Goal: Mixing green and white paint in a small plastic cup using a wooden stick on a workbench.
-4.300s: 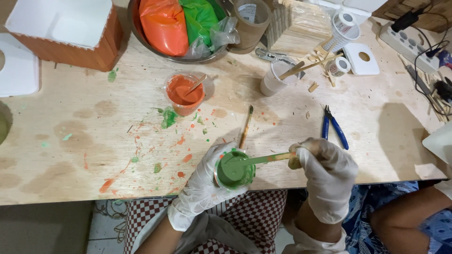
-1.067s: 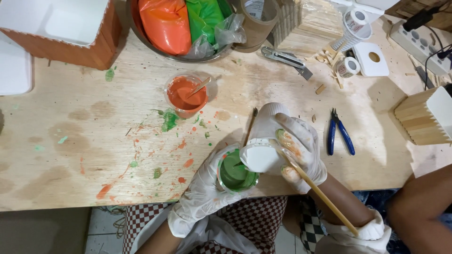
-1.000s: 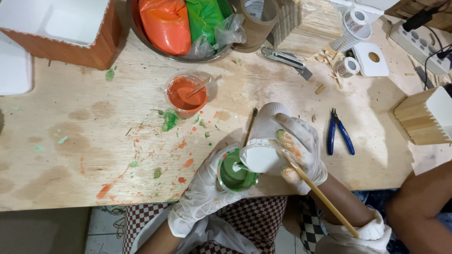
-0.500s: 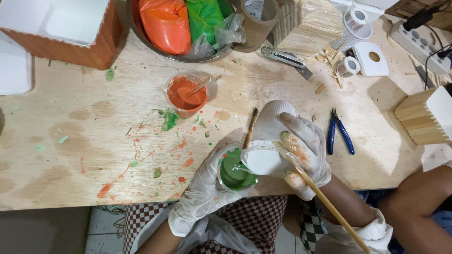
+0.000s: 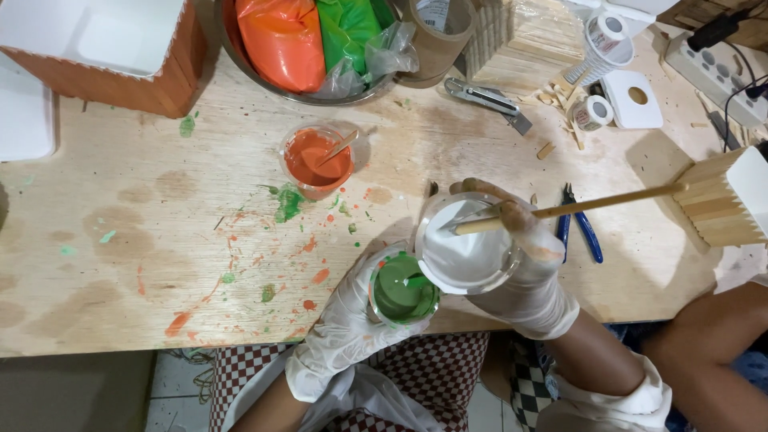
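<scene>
My left hand (image 5: pixel 342 324), in a white glove, is closed around a small clear cup of green paint (image 5: pixel 402 291) at the table's near edge. In my right hand (image 5: pixel 534 276), also gloved and smeared with paint, is a cup of white paint (image 5: pixel 466 246), tipped against the green cup's rim. The same hand pinches a long wooden stick (image 5: pixel 584 205) that lies across the white cup and points right.
A cup of orange paint (image 5: pixel 314 162) with a stick stands mid-table. Behind are a metal bowl (image 5: pixel 240 60) with orange and green bags, an orange box (image 5: pixel 112 80), a utility knife (image 5: pixel 490 99), tape rolls (image 5: pixel 592 112), blue pliers (image 5: pixel 582 228), a wooden block (image 5: pixel 724 200) and a power strip (image 5: pixel 720 68).
The wooden stick has swung from pointing down-right past my wrist to lying across the white cup, pointing right. The white cup has shifted slightly over the green cup. My left hand stayed put.
</scene>
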